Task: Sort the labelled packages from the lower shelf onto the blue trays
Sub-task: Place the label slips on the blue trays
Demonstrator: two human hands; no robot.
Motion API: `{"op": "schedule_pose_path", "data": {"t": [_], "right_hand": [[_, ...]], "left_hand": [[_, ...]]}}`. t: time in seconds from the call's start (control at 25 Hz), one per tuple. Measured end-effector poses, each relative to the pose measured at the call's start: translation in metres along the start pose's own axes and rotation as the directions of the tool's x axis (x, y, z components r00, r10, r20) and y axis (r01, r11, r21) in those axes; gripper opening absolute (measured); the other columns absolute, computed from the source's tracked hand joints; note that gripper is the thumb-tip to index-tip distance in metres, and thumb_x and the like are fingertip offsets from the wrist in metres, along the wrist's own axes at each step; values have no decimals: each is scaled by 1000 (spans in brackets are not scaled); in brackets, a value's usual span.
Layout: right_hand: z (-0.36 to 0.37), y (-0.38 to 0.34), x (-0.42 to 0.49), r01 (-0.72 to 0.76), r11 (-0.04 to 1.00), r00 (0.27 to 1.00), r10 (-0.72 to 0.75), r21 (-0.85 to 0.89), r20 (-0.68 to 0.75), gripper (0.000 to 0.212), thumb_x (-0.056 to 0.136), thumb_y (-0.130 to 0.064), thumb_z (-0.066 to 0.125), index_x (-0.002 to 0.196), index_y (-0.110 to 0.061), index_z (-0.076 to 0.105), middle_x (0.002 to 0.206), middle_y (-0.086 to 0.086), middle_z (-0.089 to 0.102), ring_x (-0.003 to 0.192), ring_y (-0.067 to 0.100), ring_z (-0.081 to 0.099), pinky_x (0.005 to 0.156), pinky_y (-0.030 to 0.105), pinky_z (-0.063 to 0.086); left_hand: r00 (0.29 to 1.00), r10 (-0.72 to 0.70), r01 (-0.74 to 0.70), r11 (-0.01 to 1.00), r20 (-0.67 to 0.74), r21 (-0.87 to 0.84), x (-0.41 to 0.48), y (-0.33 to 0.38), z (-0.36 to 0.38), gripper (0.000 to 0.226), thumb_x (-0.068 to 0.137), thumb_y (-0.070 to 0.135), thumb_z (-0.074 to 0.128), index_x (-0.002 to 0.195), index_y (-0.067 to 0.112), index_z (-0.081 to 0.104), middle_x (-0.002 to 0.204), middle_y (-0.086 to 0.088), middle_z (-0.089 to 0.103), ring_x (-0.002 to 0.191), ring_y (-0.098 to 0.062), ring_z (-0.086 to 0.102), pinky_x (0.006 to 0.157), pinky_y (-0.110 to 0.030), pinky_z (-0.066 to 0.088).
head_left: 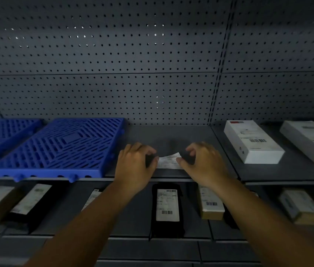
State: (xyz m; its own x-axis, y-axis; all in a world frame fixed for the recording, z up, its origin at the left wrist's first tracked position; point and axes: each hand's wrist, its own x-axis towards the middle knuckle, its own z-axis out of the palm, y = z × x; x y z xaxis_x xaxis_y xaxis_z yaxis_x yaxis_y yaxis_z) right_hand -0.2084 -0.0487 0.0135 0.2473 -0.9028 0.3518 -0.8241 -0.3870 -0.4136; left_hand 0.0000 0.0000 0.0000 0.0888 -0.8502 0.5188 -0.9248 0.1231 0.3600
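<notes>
Package: a dark labelled package (168,160) is lying at the front edge of the upper shelf (171,135), long axis running 9-to-3 o'clock; resting or lifted, I cannot tell.
Grip: the left hand (135,164) is curling round its 9 o'clock end, and the right hand (204,162) is pinching its 3 o'clock end.
Deciding relation: the blue tray (56,149) is lying at 9 o'clock from the package, the left hand being nearer.

Both bare forearms stretch forward, palms down. The left grip (135,162) and right grip (204,160) sit close together, fingers curled, each clasping one end of the package (168,161) between them.
</notes>
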Motion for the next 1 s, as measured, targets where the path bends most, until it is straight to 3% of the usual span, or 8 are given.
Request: {"op": "schedule_pose_path", "data": {"t": [0.28, 0.44, 0.64, 0.88, 1.0], "right_hand": [[18, 4, 11, -55, 998, 993, 59, -42, 106, 43, 78, -58, 70, 105, -24, 66, 106, -3, 63, 104, 18, 57, 89, 36, 46], [18, 0, 17, -113, 993, 979, 107, 22, 173, 30, 81, -48, 71, 92, -20, 70, 90, -6, 70, 91, 16, 65, 80, 32, 46], [15, 1, 19, -210, 969, 938, 162, 130, 306, 30, 85, -45, 72, 105, -24, 65, 92, -13, 61, 95, 15, 63, 84, 34, 52], [12, -1, 19, -176, 949, 950, 94, 262, 296, 17, 84, -28, 78, 94, -30, 64, 100, -8, 64, 93, 12, 64, 79, 30, 55], [13, -5, 20, -169, 934, 963, 88, 315, 256, 22, 81, -19, 80, 86, -31, 62, 91, -10, 66, 82, 7, 64, 65, 20, 49]], "left_hand": [[999, -2, 1, 1000, 52, 3, -4, -3, 7, 15, 90, 36, 71, 103, 29, 75, 103, 5, 68, 102, -20, 59, 89, -37, 45], [998, -29, 29, 1000, 51, -11, -3, -4, 7, 18, 91, 39, 70, 106, 30, 74, 105, 7, 67, 104, -18, 57, 91, -36, 44], [997, -44, 45, 999, 61, -21, -4, -6, 8, 22, 91, 42, 70, 109, 30, 74, 107, 9, 67, 107, -17, 57, 94, -36, 45], [996, -50, 51, 998, 68, -24, -4, -5, 7, 20, 91, 43, 71, 107, 32, 73, 109, 9, 67, 108, -17, 56, 94, -37, 44], [996, -53, 55, 998, 76, -24, -3, -5, 7, 22, 91, 43, 70, 108, 31, 73, 109, 10, 67, 109, -17, 55, 94, -37, 44]]}}
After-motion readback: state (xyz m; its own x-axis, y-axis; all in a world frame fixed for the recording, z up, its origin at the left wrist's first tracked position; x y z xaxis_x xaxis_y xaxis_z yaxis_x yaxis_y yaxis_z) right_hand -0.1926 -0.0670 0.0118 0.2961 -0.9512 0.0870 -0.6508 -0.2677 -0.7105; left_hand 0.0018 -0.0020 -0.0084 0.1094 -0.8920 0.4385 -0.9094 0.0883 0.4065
